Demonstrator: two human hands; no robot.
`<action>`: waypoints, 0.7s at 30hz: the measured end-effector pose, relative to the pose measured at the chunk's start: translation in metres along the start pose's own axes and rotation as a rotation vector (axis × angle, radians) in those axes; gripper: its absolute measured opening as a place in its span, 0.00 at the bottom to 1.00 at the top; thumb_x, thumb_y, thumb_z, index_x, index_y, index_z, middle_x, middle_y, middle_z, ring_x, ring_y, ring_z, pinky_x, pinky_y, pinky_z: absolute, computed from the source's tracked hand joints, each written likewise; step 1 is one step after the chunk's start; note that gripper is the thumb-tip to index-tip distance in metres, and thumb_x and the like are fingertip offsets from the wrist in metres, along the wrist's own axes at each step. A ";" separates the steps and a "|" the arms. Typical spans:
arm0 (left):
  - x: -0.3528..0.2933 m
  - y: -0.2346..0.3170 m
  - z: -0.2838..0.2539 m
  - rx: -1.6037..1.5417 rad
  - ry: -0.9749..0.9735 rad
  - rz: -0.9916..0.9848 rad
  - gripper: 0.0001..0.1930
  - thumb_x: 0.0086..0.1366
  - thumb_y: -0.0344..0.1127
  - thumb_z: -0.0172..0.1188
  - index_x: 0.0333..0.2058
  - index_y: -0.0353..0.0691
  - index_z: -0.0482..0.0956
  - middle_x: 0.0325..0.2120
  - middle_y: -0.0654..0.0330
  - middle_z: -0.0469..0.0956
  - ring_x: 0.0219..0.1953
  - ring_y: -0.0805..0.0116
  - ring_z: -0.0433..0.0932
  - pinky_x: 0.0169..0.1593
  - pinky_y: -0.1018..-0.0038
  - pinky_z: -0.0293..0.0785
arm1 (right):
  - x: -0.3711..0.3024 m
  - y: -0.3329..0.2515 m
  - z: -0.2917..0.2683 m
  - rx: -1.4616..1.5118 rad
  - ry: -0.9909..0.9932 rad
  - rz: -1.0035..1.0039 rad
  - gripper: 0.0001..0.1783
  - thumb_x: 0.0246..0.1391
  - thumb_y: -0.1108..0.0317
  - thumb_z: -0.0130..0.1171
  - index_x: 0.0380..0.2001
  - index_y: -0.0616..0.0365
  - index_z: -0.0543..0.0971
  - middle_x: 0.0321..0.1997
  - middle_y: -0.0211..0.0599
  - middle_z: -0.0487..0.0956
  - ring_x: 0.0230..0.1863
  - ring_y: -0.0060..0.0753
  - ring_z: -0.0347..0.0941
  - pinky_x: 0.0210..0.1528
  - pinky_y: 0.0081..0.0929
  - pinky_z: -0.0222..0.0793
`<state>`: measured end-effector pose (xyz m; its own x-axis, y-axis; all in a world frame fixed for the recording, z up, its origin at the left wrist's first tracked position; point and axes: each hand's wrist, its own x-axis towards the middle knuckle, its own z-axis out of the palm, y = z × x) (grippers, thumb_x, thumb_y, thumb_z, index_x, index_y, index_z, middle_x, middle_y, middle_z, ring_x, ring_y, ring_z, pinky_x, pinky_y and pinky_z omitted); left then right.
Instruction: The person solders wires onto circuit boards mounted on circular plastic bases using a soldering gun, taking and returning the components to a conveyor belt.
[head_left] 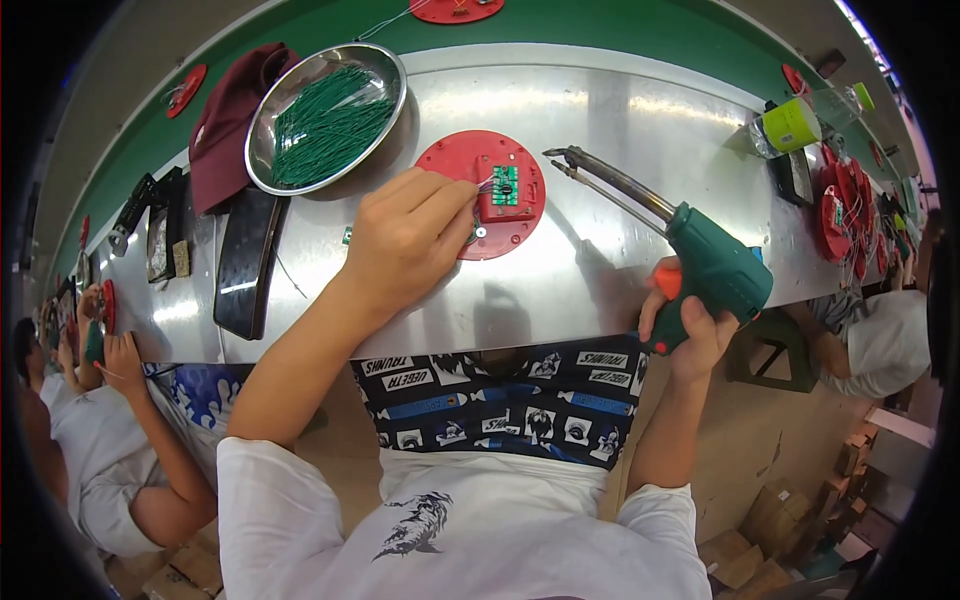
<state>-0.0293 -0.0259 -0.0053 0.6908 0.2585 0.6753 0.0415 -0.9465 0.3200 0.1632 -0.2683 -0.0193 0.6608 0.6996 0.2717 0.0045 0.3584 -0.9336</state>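
Note:
A round red plastic disc (447,157) lies on the metal bench in front of me. A small green circuit board (507,186) sits on its raised red block, with thin wires (486,187) at the board's left edge. My left hand (410,235) rests over the disc's left side, its fingertips pinched at these wires; the fingers partly hide them. My right hand (688,325) is wrapped round the grip of a green soldering gun (718,262) with an orange trigger. The gun's metal tip points left, to the right of the disc and apart from the board.
A steel bowl (398,112) of green wires stands at the back left, beside a maroon cap (232,125) and a black phone-like slab (246,265). A bottle (790,128) lies at the right, near piled red discs (835,215). Other people work on both sides.

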 end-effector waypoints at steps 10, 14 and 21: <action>0.028 0.023 -0.019 0.132 -0.061 -0.011 0.25 0.46 0.31 0.70 0.46 0.36 0.77 0.42 0.48 0.77 0.42 0.48 0.75 0.47 0.58 0.72 | 0.008 -0.009 0.008 0.053 0.214 -0.109 0.20 0.62 0.65 0.52 0.51 0.72 0.71 0.39 0.53 0.77 0.15 0.35 0.70 0.14 0.28 0.65; 0.065 0.007 -0.014 0.037 -0.529 0.054 0.31 0.49 0.40 0.69 0.54 0.42 0.74 0.45 0.50 0.76 0.47 0.48 0.74 0.51 0.58 0.70 | 0.012 -0.013 0.009 0.176 0.505 -0.097 0.18 0.63 0.65 0.47 0.46 0.71 0.72 0.36 0.47 0.74 0.16 0.31 0.70 0.14 0.28 0.66; 0.204 -0.097 0.094 0.235 0.035 -0.002 0.24 0.59 0.49 0.67 0.49 0.40 0.80 0.43 0.47 0.81 0.46 0.45 0.79 0.48 0.55 0.75 | 0.018 -0.017 0.006 0.341 0.650 -0.146 0.16 0.63 0.65 0.51 0.45 0.70 0.72 0.35 0.45 0.75 0.15 0.32 0.72 0.15 0.28 0.68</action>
<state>0.1760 0.1004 0.0389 0.6651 0.2630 0.6989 0.2121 -0.9639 0.1609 0.1704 -0.2576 0.0029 0.9822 0.1618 0.0960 -0.0367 0.6654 -0.7456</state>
